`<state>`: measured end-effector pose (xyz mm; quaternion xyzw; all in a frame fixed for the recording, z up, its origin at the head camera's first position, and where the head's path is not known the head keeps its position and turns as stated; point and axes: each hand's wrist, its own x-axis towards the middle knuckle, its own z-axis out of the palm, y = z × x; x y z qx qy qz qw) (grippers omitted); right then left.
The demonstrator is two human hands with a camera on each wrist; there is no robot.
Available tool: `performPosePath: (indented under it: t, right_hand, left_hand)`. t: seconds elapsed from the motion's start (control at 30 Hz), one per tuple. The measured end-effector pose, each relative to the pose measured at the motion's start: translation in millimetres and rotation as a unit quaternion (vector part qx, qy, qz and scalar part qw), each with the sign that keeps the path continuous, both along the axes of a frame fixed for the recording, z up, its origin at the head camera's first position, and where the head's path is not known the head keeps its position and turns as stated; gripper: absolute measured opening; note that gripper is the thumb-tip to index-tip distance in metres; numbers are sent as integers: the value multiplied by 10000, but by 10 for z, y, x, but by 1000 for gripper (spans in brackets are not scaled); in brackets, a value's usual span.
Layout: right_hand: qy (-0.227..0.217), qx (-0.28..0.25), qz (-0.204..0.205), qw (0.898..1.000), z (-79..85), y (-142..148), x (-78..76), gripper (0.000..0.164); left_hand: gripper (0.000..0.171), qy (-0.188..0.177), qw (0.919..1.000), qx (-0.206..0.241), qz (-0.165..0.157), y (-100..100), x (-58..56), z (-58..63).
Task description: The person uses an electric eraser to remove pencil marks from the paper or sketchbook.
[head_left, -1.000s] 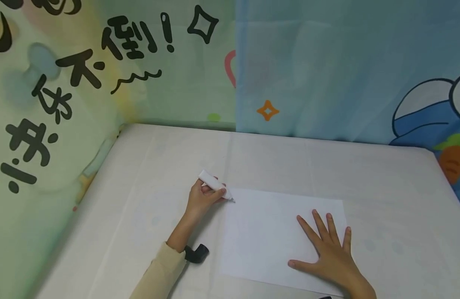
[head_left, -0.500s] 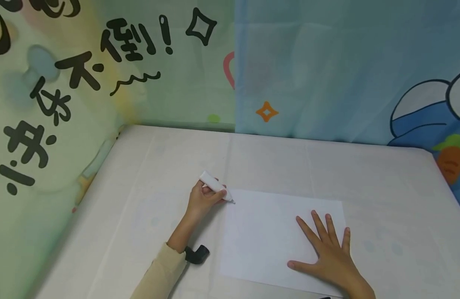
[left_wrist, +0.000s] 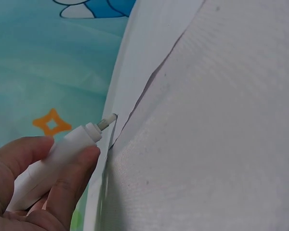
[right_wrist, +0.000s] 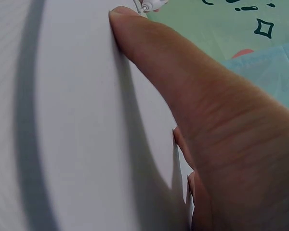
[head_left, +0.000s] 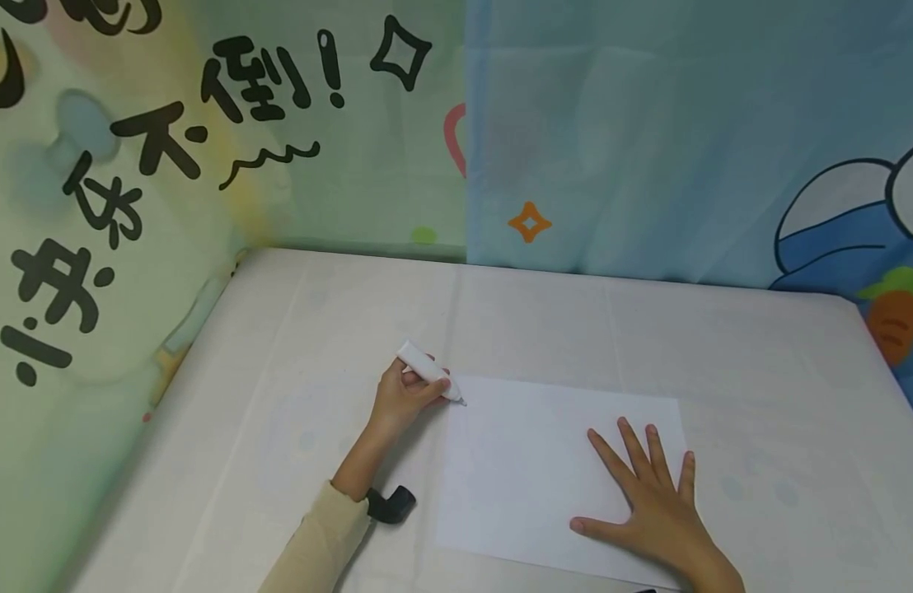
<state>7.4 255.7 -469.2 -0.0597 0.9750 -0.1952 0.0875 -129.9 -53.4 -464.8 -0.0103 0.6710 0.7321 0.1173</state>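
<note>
My left hand [head_left: 399, 405] pinches a thick white pen-shaped tool [head_left: 423, 361] between thumb and fingers. Its body tilts, with the narrow greyish tip [left_wrist: 107, 121] pointing down toward the upper-left corner of a blank white sheet of paper [head_left: 531, 461]. Whether the tip touches the paper cannot be told. My right hand [head_left: 653, 502] rests on the right part of the sheet, palm down, fingers spread. In the right wrist view, the thumb [right_wrist: 178, 72] lies along the paper, and part of the tool shows beyond it.
A white cloth [head_left: 338, 305] with faint creases covers the table. Printed curtains [head_left: 612, 148] stand along its back and left side. A black wrist camera [head_left: 391, 504] sits at the left wrist, below a beige sleeve [head_left: 319, 535].
</note>
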Motion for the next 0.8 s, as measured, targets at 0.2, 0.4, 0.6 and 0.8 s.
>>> performPosePath:
  t: [0.2,0.4,0.6,0.8]
  right_hand:
    - [1,53,-19,10000,-10,3,-1,110]
    - [49,38,-23,10000,-19,4,-1,111]
    - [38,39,-39,10000,-24,2,-2,111]
    - [-85,92,-86,9999,-21,-1,-10,112]
  left_hand:
    - [43,10,10000,8,-21,6,-1,2]
    - [43,23,10000,-56,-19,15,0,6]
    - [43,57,9999,-85,-48,16,0,19]
    - [43,106,9997,-185,-73,15,-4,10]
